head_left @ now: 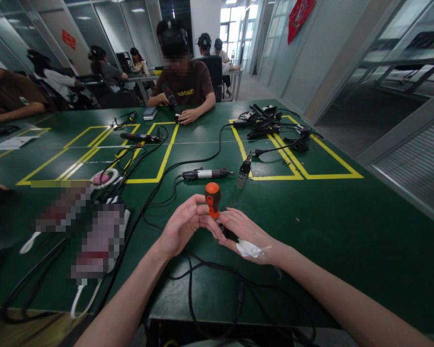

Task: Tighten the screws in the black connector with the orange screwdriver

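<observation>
Driver upright, work in hand and unfinished

Our left hand (188, 224) curls its fingers in around the orange-and-black screwdriver (212, 197), which stands upright near the middle of the counter (347, 231). Our right hand (249, 236) pinches a small dark part (222, 227) between thumb and fingers, just below the handle. We judge the step to be midway: tool and part are together, the part not yet set down. The tip is hidden, so we cannot tell what is fastened and what is left.

Farther on lie an electric driver (210, 174) and, to its right, a dark-topped clear bottle (243, 173). Yellow tape (278, 178) marks boxes on the green surface; a heap of black cables (262, 118) fills the far right. Across from us sits a co-worker (198, 79), with glass partitions (282, 72) beyond.
</observation>
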A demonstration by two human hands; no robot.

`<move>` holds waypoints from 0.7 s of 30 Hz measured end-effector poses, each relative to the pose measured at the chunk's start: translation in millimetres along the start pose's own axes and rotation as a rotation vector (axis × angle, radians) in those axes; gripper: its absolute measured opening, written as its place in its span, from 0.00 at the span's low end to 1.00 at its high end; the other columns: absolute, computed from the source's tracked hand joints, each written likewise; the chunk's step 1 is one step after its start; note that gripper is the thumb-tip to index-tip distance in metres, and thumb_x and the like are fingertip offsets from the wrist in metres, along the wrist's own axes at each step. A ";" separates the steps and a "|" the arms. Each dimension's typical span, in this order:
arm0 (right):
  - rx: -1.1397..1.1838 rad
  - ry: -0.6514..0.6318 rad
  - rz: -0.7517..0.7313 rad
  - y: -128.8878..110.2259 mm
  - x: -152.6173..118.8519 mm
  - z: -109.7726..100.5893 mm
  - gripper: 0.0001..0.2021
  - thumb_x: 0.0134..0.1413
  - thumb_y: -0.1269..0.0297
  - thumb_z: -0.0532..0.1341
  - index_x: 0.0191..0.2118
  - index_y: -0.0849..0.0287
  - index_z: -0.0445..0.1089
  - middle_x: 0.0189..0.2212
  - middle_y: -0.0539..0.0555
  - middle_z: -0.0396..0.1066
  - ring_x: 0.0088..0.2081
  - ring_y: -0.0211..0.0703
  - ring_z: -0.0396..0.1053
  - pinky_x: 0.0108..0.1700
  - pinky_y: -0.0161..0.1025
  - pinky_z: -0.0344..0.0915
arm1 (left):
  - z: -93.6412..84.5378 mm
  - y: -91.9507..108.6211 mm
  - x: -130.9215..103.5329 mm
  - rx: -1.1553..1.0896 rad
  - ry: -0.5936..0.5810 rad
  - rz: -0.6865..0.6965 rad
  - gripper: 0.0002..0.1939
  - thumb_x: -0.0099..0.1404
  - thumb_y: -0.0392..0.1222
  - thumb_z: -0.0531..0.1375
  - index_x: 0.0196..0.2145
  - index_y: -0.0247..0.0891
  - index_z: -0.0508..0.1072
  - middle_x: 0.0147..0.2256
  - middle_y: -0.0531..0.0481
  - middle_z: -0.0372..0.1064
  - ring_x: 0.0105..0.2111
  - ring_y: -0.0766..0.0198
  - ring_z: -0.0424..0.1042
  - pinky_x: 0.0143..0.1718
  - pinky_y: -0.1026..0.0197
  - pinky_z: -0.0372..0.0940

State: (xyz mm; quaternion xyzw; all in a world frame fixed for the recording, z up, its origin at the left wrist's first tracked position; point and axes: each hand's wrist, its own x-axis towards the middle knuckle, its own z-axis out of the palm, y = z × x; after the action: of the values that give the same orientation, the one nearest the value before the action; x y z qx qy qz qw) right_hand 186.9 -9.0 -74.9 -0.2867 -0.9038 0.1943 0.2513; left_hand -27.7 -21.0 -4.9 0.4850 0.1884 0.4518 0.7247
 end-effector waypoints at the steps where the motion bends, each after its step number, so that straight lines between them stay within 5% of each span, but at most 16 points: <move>1: 0.003 -0.014 0.010 -1.1 0.6 -2.0 0.17 0.66 0.63 0.63 0.58 0.57 0.68 0.52 0.62 0.76 0.57 0.55 0.72 0.66 0.63 0.61 | -0.1 -0.1 -0.4 -0.004 0.005 0.002 0.19 0.70 0.56 0.59 0.45 0.36 0.68 0.39 0.41 0.81 0.28 0.55 0.81 0.35 0.56 0.70; 8: -0.007 -0.011 -0.001 -0.1 0.3 -1.7 0.16 0.65 0.63 0.63 0.55 0.59 0.68 0.53 0.63 0.76 0.57 0.55 0.72 0.65 0.64 0.62 | -2.0 -1.3 -0.4 -0.023 0.008 0.008 0.24 0.70 0.54 0.60 0.55 0.36 0.67 0.42 0.40 0.81 0.31 0.53 0.82 0.36 0.55 0.71; 13: -0.017 0.030 -0.005 2.2 -0.8 2.1 0.15 0.66 0.62 0.63 0.56 0.58 0.68 0.54 0.63 0.75 0.58 0.55 0.72 0.66 0.64 0.62 | -1.4 -0.5 0.9 -0.033 -0.041 0.010 0.21 0.71 0.55 0.59 0.45 0.32 0.73 0.39 0.40 0.81 0.30 0.56 0.81 0.37 0.56 0.71; 21: 0.001 -0.012 0.012 -0.9 0.1 -2.8 0.15 0.66 0.62 0.63 0.56 0.57 0.68 0.54 0.62 0.75 0.58 0.55 0.71 0.66 0.64 0.61 | 0.3 -1.2 0.8 -0.028 0.016 0.021 0.19 0.69 0.53 0.62 0.50 0.39 0.69 0.39 0.46 0.81 0.29 0.55 0.82 0.34 0.57 0.72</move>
State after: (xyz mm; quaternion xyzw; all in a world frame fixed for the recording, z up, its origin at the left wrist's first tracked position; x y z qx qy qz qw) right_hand 188.1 -9.1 -72.2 -0.2908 -0.9035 0.1980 0.2447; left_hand -26.5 -20.7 -5.7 0.4731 0.1826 0.4660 0.7250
